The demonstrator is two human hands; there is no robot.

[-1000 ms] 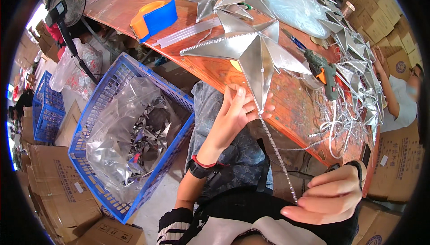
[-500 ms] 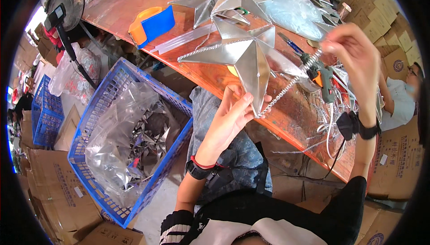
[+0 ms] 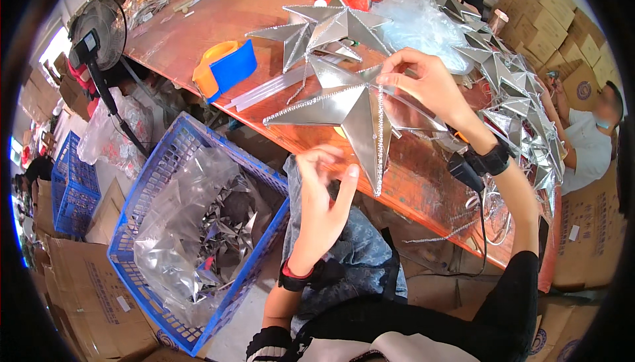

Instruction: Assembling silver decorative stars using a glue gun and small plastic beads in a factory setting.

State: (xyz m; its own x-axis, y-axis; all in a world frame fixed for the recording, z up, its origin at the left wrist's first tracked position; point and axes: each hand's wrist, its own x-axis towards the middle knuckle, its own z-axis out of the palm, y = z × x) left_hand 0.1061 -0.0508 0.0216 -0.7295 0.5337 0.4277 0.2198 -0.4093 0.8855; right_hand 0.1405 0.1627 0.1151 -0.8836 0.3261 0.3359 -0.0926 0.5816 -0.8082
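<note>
A silver, faceted star (image 3: 360, 120) lies at the table's front edge, one long point reaching out over the edge toward me. Along that point's ridge runs a sparkling silver bead trim (image 3: 381, 138). My right hand (image 3: 423, 84) pinches the upper end of this trim near the star's centre, thumb and fingers together. Just left of the star's lower tip, my left hand (image 3: 321, 193) has its thumb and fingers apart, holding nothing. Behind my right wrist, the glue gun is mostly hidden; a bit of its orange part (image 3: 461, 137) shows.
A blue crate (image 3: 198, 332) with plastic bags and silver pieces stands left of my legs. On the wooden table (image 3: 178, 38) are a blue-and-orange tape roll (image 3: 231, 71), clear sticks (image 3: 268, 89) and more stars (image 3: 331, 24). A fan (image 3: 98, 31) stands left; a co-worker (image 3: 589, 150) sits right.
My left hand has let go of the star's lower tip and opened. My right hand moved left with the trim, which now lies along the ridge instead of stretching off to the right.
</note>
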